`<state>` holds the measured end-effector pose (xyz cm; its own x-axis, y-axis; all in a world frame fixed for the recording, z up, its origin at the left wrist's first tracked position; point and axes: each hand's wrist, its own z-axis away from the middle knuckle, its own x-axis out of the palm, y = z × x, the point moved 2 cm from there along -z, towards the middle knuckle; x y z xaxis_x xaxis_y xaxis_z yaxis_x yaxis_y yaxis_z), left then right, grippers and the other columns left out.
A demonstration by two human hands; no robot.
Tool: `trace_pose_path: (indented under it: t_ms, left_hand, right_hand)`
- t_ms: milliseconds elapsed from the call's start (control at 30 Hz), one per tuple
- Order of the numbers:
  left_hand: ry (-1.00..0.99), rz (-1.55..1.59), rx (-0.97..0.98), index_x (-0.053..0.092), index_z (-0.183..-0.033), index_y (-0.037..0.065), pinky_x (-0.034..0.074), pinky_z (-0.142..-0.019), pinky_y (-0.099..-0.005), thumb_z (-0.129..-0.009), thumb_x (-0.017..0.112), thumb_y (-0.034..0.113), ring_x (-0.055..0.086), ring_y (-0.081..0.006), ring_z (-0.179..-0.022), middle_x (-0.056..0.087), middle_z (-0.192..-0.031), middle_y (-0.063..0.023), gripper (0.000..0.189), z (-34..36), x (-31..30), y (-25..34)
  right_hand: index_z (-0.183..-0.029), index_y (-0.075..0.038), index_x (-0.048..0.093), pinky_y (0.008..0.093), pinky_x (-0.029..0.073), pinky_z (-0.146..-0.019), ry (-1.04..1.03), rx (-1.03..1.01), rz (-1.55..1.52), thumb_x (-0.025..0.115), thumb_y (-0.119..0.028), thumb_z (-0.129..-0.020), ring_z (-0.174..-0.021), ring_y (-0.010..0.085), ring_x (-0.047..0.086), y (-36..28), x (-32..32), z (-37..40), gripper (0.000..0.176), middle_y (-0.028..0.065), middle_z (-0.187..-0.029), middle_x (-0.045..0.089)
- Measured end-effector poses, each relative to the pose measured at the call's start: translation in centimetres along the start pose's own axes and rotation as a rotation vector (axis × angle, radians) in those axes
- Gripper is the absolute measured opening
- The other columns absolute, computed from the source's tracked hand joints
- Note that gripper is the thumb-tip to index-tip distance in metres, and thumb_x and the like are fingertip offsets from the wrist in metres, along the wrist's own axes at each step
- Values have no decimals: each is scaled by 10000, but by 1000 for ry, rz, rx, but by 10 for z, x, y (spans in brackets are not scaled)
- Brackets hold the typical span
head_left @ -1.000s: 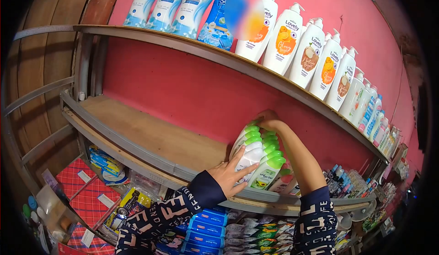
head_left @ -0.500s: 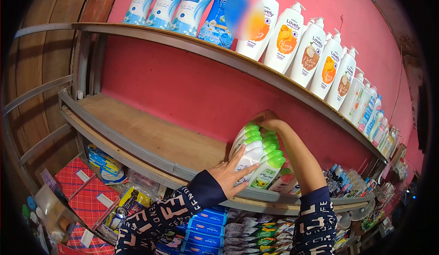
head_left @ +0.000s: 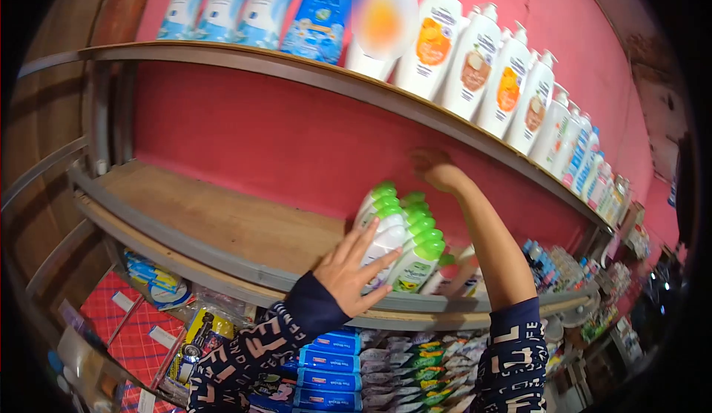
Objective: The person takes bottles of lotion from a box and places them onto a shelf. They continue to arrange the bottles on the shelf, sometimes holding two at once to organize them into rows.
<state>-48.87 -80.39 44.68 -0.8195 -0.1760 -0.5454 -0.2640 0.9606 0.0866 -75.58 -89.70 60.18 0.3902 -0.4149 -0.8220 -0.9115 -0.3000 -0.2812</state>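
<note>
My left hand (head_left: 350, 268) rests with spread fingers against the front of a white bottle (head_left: 385, 244) on the lower shelf. Beside it, to the right, stands a row of green-capped bottles (head_left: 417, 266), packed one behind another. My right hand (head_left: 436, 168) is raised above and behind the green caps, near the pink wall, with its fingers apart and nothing seen in them. A few pinkish bottles (head_left: 443, 277) stand to the right of the green-capped row, partly behind my right forearm.
Pump bottles (head_left: 432, 41) and a blue bottle (head_left: 317, 16) line the upper shelf (head_left: 245, 55). The lower shelf (head_left: 215, 204) has a raised metal front rail. Blue packs (head_left: 328, 380) and sachets (head_left: 430, 376) lie below. Small bottles (head_left: 552, 261) stand at the right.
My right hand has lifted off the back of the green-capped bottles and its fingers have come apart. My left hand remains on the front bottle, its fingers spread wider. The view has shifted slightly.
</note>
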Motion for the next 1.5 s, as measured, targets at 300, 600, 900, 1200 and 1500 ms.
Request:
trace_pose_path:
  t_ms: [300,600,900,1200,1500]
  left_hand:
    - [10,-158,49,540,-1292,278,255,-1044,-632,-755,710,383,225,-415,-1368,261,-1500,-146,572,-11,13,29]
    - [-2,-175,34,575,-1251,217,305,-1052,-568,-783,692,326,250,-398,-1361,323,-1469,-118,495,-19,16,31]
    - [-17,-166,42,536,-1296,196,282,-1063,-576,-778,684,376,228,-404,-1370,302,-1479,-126,568,-18,13,31]
    - [-47,-204,99,503,-1326,191,273,-1059,-592,-781,669,404,228,-410,-1367,317,-1474,-121,608,-9,8,39]
    - [-44,-218,94,545,-1280,200,259,-1058,-608,-783,667,408,224,-415,-1368,314,-1478,-116,553,-4,7,36]
  right_hand:
    - [-1098,-88,652,372,467,-900,448,-296,385,700,-96,-769,-1074,311,578,-116,-61,204,333,148,-1201,592]
    - [-1049,-116,656,367,478,-854,309,-320,306,765,-236,-726,-1048,280,579,-110,-3,257,362,83,-1227,573]
    - [-1042,-89,672,357,524,-746,318,-179,103,718,-168,-773,-899,287,633,-92,16,220,285,112,-1080,643]
    - [-1066,-43,664,337,490,-880,275,-50,-31,710,-61,-770,-1045,247,628,-65,14,189,300,132,-1126,650]
    - [-1018,-68,673,319,550,-693,338,-144,228,710,-180,-769,-902,232,643,-63,19,172,276,119,-1163,620]
